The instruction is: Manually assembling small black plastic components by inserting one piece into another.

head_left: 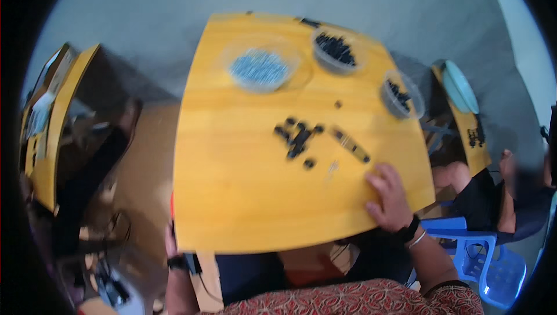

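My right hand (pixel 391 200) rests at the right front of the yellow table, holding nothing, its fingers apart and slightly bent. Just beyond its fingertips lies a dark elongated strip-like piece (pixel 351 145) with lighter spots. Left of that is a loose cluster of small black parts (pixel 298 136), with one round black piece (pixel 309 164) nearer me. Some tiny pale pins or screws (pixel 333 167) lie between these and my hand; blur hides their kind. My left hand (pixel 170 240) is down at the table's left edge, its fingers mostly hidden, beside a sliver of something red (pixel 172 204).
A clear tub of small silvery-blue pieces (pixel 259 70) stands at the far left of the table (pixel 249 210). Two clear tubs of black parts (pixel 335 51) (pixel 399 97) stand far right. A seated person (pixel 481 199) is at right, near a blue plastic chair (pixel 476 251).
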The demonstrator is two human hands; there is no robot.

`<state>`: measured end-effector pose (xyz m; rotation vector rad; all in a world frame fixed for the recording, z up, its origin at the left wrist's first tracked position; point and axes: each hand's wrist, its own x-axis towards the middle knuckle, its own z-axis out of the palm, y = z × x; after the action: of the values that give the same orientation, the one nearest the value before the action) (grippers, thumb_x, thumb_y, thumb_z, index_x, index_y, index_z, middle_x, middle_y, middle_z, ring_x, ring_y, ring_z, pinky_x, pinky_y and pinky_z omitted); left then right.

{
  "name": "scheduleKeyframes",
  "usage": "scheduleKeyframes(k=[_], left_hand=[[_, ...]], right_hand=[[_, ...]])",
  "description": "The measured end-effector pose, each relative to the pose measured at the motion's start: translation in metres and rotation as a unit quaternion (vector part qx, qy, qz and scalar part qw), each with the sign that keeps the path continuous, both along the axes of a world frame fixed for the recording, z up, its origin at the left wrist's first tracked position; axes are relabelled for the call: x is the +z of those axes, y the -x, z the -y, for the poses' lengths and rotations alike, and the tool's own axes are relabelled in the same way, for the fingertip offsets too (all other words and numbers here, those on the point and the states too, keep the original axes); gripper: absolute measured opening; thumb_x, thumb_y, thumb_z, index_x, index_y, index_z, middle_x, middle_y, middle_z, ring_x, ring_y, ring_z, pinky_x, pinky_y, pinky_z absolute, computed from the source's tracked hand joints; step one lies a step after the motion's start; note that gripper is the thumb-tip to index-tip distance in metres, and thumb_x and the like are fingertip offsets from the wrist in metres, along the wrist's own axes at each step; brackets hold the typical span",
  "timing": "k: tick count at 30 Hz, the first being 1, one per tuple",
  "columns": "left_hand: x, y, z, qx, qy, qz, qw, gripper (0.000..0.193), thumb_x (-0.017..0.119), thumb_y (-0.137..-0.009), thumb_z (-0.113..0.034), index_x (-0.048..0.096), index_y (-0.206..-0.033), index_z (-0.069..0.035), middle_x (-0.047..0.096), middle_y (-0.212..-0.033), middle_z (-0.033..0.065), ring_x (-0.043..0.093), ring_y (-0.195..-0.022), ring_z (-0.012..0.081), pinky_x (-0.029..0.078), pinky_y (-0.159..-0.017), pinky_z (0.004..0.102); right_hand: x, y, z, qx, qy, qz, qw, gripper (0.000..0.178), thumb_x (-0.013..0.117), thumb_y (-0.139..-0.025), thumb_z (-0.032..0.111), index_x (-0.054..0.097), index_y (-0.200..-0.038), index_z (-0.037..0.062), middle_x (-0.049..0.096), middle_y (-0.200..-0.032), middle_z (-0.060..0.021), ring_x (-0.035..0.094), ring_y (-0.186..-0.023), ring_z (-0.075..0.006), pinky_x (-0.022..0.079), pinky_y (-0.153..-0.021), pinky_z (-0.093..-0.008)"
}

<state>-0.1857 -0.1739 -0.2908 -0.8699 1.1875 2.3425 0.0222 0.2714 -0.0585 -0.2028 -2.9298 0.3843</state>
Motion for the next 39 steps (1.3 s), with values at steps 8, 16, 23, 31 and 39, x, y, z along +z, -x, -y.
scheduleKeyframes(k=[8,16,23,31,39], left_hand=[[0.038,0.015,0.024,-0.078,-0.312,-0.097,0.942,0.015,0.052,-0.086,-0.021,0.05,-0.095,-0.009,0.047,-0.085,0.008,0.046,-0.058,0.0095,0.031,-0.03,0.0147],[0.151,0.014,0.022,-0.058,-0.378,-0.109,0.918,0.019,0.05,-0.087,-0.021,0.047,-0.1,-0.008,0.044,-0.087,0.0088,0.043,-0.058,0.0094,0.029,-0.031,0.0158],[0.252,-0.002,-0.092,-0.188,-0.272,-0.12,0.936,0.017,0.052,-0.086,-0.022,0.049,-0.098,-0.01,0.049,-0.084,0.0097,0.048,-0.058,0.0123,0.032,-0.032,0.0157],[0.24,-0.001,-0.234,-0.295,0.1,-0.287,0.906,0.011,0.056,-0.081,-0.016,0.054,-0.083,-0.006,0.049,-0.062,0.0029,0.049,-0.047,0.0118,0.031,-0.032,0.0199],[0.236,-0.02,-0.298,-0.298,0.542,-0.551,0.561,0.022,0.058,-0.075,-0.019,0.054,-0.092,-0.006,0.048,-0.095,0.0202,0.054,-0.078,0.0386,0.046,-0.067,0.0445]], right_hand=[[0.004,-0.004,0.01,0.002,0.0,-0.05,0.999,0.045,0.055,-0.072,0.02,0.047,-0.112,0.0017,0.039,-0.119,-0.0208,0.036,-0.112,-0.0394,0.028,-0.096,-0.0439],[0.011,-0.008,0.006,-0.008,-0.006,-0.045,0.999,0.045,0.057,-0.071,0.022,0.048,-0.111,0.0021,0.039,-0.119,-0.0198,0.035,-0.112,-0.0378,0.028,-0.096,-0.0432],[0.015,-0.014,0.004,-0.033,0.03,-0.056,0.997,0.051,0.057,-0.074,0.023,0.042,-0.118,0.0024,0.037,-0.121,-0.0207,0.033,-0.114,-0.0386,0.027,-0.098,-0.0441],[0.022,0.084,0.013,0.073,0.26,-0.143,0.952,0.045,0.045,-0.084,0.023,0.036,-0.121,0.0004,0.038,-0.123,-0.0208,0.036,-0.116,-0.0326,0.028,-0.098,-0.0359],[-0.03,0.164,0.011,0.143,0.013,-0.094,0.985,0.033,0.033,-0.088,0.025,0.049,-0.109,0.0038,0.045,-0.118,-0.0168,0.04,-0.109,-0.0319,0.028,-0.094,-0.042]])
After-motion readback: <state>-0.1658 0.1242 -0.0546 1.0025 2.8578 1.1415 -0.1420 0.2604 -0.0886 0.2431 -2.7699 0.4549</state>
